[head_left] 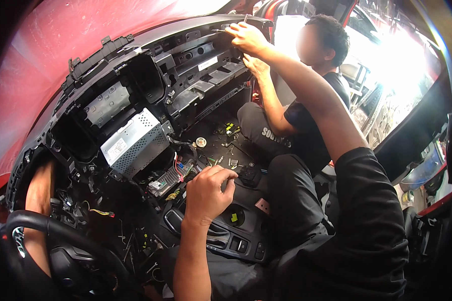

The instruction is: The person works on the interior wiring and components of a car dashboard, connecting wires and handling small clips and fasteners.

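My right arm stretches to the far end of the stripped dashboard (pixel 186 55). There my right hand (pixel 247 38) is closed round a slim tool (pixel 245 18), whose end shows above the fingers; its kind is unclear. My left hand (pixel 209 189) is closed, back upward and thumb to the right, above the centre console (pixel 246 236) by the gear lever's boot. Its curled fingers are hidden, so whatever may be under them is out of sight. Beyond it, a perforated metal box (pixel 137 143) sits tilted in the dashboard's middle, above a finned module with wires (pixel 168 178).
A co-worker (pixel 316 85) crouches at right, one hand (pixel 256 66) at the dashboard's end below mine. Another person's arm (pixel 39 190) reaches into the dashboard behind the steering wheel (pixel 50 226). Loose connectors and a round part (pixel 200 142) litter the footwell. A wrench (pixel 152 267) lies lower left.
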Available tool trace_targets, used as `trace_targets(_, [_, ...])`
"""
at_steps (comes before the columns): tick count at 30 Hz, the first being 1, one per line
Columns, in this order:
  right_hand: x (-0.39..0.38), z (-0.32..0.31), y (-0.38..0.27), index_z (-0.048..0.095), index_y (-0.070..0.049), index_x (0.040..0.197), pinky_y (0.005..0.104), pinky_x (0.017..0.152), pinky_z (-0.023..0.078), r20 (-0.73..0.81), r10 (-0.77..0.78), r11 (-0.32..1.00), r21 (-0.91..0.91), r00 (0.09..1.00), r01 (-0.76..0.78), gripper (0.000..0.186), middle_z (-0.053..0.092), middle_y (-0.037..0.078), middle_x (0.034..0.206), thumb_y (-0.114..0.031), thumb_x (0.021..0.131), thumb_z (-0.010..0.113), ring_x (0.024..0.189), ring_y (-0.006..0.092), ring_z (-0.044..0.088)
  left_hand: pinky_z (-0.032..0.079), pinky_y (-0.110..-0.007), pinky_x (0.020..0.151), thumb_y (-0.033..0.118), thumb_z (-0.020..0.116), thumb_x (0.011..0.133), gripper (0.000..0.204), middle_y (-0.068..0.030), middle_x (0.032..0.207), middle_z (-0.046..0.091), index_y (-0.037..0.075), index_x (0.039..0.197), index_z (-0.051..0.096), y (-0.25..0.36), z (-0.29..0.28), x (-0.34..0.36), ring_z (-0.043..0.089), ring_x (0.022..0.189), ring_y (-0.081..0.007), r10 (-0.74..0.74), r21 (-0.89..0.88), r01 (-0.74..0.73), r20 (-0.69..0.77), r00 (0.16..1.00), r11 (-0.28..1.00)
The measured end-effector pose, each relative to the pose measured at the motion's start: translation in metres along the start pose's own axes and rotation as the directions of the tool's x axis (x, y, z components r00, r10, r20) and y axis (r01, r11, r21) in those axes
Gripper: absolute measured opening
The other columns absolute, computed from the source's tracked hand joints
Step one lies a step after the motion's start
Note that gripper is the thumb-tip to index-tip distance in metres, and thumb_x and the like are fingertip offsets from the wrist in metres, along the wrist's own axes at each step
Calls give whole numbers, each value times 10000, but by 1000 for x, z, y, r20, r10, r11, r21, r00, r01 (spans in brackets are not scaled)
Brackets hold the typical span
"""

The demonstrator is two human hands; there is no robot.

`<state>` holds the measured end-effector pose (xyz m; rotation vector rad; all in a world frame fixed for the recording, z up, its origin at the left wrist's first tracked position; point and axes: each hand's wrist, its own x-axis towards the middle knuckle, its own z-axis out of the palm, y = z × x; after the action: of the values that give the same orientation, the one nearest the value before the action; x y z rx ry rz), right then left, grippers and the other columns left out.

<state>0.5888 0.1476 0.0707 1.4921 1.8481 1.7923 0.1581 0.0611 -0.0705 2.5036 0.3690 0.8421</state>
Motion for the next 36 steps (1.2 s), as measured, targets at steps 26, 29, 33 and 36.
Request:
trace_targets(26, [9, 9, -30, 758, -175, 720, 382, 850, 463, 25, 435, 867, 259, 900, -426, 71, 656, 0, 966, -195, 710, 691, 990, 239, 581, 568, -382, 704, 116, 701, 793, 75, -26, 873, 710, 120, 850, 749, 3, -1, -2, 682, 854, -238, -39, 65, 33, 89, 995, 997])
trace_targets(29, [17, 12, -30, 762, -153, 735, 380, 779, 481, 240, 653, 505, 569, 719, -649, 81, 679, 7, 904, -180, 747, 686, 884, 243, 617, 571, -384, 713, 120, 697, 797, 76, -28, 885, 712, 122, 849, 751, 5, 0, 0, 683, 863, -237, -36, 64, 29, 104, 994, 998])
trace_targets(33, [18, 46, 0, 750, -62, 980, 270, 463, 435, 878, 414, -782, 479, 242, -399, 201, 732, 110, 876, -95, 921, 561, 597, 164, 648, 569, -399, 738, 126, 694, 800, 80, -39, 901, 715, 119, 856, 752, 10, 8, 5, 682, 892, -253, -36, 6, 36, 158, 987, 999])
trace_targets(36, [34, 20, 14, 528, -19, 1308, 221, 471, 348, 905, 40, -994, 77, 424, -71, 389, 633, 205, 953, 32, 931, 447, 539, 100, 452, 563, -413, 765, 141, 699, 802, 94, -48, 907, 715, 117, 873, 756, 5, -1, 0, 682, 912, -266, -105, 30, 101, 190, 976, 994])
